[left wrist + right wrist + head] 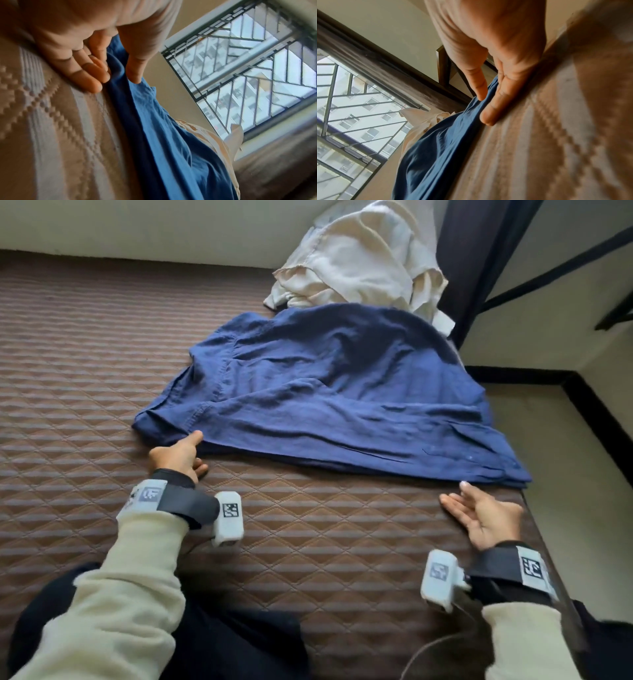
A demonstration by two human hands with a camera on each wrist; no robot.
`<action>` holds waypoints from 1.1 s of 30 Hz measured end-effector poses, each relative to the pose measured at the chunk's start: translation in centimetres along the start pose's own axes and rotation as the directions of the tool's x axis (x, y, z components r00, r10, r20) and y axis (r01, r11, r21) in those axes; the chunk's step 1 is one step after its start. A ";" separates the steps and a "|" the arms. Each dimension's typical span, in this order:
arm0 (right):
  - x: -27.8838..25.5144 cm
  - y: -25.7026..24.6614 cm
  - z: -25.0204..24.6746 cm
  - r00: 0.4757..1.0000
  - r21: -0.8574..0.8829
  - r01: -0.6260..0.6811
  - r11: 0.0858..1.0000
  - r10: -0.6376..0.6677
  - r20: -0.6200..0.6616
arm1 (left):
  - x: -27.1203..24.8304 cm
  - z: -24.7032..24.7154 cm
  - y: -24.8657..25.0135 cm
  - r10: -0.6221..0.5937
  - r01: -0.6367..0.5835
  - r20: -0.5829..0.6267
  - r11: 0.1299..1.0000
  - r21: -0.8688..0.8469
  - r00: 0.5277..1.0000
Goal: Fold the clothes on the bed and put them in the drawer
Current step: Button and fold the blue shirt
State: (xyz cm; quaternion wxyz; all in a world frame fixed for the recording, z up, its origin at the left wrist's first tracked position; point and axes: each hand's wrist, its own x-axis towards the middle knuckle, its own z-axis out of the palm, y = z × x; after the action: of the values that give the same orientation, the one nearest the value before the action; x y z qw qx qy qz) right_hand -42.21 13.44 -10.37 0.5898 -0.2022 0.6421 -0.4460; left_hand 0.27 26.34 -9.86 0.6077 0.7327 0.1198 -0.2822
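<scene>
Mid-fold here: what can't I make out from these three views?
- Drawer: in no view.
- Blue garment: head view hides its underside layers, so fold count unclear.
- Cream clothes: top cut off by the frame edge.
- Left hand: fingertips hidden under the garment's edge.
- Right hand: wrist view blurred, contact unclear.

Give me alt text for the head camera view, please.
A navy blue garment lies spread on a brown quilted mattress, the left hand touching its near edge and the right hand open beside it. A crumpled cream garment sits behind.
</scene>
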 end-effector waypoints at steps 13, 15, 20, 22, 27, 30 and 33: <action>1.9 -4.3 2.9 0.952 0.165 -0.294 0.942 0.272 0.144 | -2.3 0.9 -1.0 0.004 0.011 0.034 0.909 -0.416 0.999; 1.9 -4.2 3.6 0.955 0.175 -0.285 0.942 0.263 0.138 | -1.4 0.5 -0.6 -0.018 0.085 0.153 0.892 -0.443 0.988; 3.9 -2.8 3.8 0.978 0.274 -0.209 0.939 0.200 0.061 | 0.0 0.5 0.7 -0.056 0.122 0.189 0.927 -0.355 0.980; 4.3 -2.6 3.8 0.982 0.340 -0.180 0.923 0.189 0.008 | -0.1 0.7 1.3 -0.077 0.148 0.211 0.927 -0.345 0.974; 4.2 -3.1 4.0 0.991 0.388 -0.131 0.912 0.128 0.034 | -0.1 0.6 2.2 -0.123 0.196 0.267 0.944 -0.266 0.956; 3.8 -3.4 3.3 0.989 0.469 -0.135 0.873 0.091 0.116 | -0.2 -0.6 2.1 -0.085 0.149 0.215 0.941 -0.303 0.973; 1.9 -3.4 2.3 0.985 0.492 -0.095 0.865 0.011 0.170 | -2.0 -2.7 1.2 -0.107 0.159 0.155 0.912 -0.377 0.982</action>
State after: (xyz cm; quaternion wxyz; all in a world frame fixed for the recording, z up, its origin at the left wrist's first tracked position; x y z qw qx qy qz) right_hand -41.36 9.43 -8.48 0.6841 -0.0608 0.4605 -0.5624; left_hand -0.01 28.99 -7.53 0.7265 0.5679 0.1827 -0.3410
